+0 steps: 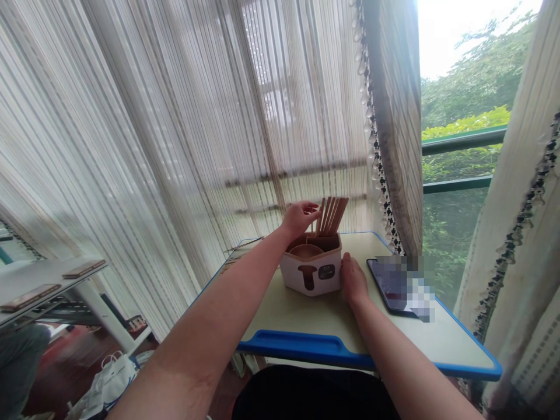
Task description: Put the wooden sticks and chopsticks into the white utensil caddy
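A white box with a brown inside and a dark cutout in its front stands on the small table. Several wooden chopsticks rise from its back right part. A round brown bowl-like piece sits in its front left part. My left hand is over the back of the box, fingertips pinched on a thin chopstick beside the bunch; its lower end is partly hidden. Against the box's right side, my right hand holds it steady, with the thumb upright and most fingers hidden.
A phone, partly pixelated, lies right of the box on the table, which has a blue rim. Thin sticks lie at its left edge, partly behind my forearm. Curtains hang close behind. Another desk stands left.
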`<state>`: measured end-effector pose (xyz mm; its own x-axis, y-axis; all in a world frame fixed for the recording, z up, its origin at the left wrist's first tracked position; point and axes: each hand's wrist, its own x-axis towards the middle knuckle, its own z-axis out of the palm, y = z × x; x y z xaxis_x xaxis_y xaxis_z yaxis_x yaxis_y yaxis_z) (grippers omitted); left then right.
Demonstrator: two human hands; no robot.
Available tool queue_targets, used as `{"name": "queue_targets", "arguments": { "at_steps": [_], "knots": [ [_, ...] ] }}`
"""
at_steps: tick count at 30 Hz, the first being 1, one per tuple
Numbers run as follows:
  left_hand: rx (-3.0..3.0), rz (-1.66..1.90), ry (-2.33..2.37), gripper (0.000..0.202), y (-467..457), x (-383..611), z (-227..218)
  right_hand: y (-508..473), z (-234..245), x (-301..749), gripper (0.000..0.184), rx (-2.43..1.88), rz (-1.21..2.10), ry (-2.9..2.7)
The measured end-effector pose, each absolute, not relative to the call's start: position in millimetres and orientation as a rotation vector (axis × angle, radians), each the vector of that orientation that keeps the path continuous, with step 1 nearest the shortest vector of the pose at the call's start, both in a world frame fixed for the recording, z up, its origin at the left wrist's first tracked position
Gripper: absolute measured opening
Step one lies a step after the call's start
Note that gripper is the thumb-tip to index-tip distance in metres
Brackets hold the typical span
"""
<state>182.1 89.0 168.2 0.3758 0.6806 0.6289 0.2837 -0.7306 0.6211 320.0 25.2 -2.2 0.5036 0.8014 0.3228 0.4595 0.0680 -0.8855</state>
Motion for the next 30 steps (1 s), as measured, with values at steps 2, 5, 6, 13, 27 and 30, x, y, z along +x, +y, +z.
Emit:
{"name": "queue_targets", "arguments": {
  "at_steps": [2,5,6,13,27,30],
  "knots": [
    [2.259,1.309,0.843,0.022,92.0,184.4,165.6,24.6,-2.5,320.0,0.049,-1.567,0.361,-1.125],
    [2.246,1.312,0.884,0.018,97.4,188.0,160.2,23.6,-1.8,320.0,0.049,-1.569,0.364,-1.120],
    [2.219,1.323,0.889,0.016,99.1,188.8,158.1,23.6,-1.5,320.1,0.048,-1.572,0.367,-1.120],
    [2.052,1.416,0.787,0.015,101.7,187.9,147.0,27.8,-2.5,321.4,0.047,-1.592,0.357,-1.122],
    [1.832,1.362,0.770,0.021,94.4,186.5,139.5,21.3,5.7,317.1,0.050,-1.631,0.369,-1.106],
    [1.752,1.414,0.732,0.019,93.9,185.2,142.1,20.7,5.5,316.5,0.052,-1.618,0.375,-1.102]
  ]
}}
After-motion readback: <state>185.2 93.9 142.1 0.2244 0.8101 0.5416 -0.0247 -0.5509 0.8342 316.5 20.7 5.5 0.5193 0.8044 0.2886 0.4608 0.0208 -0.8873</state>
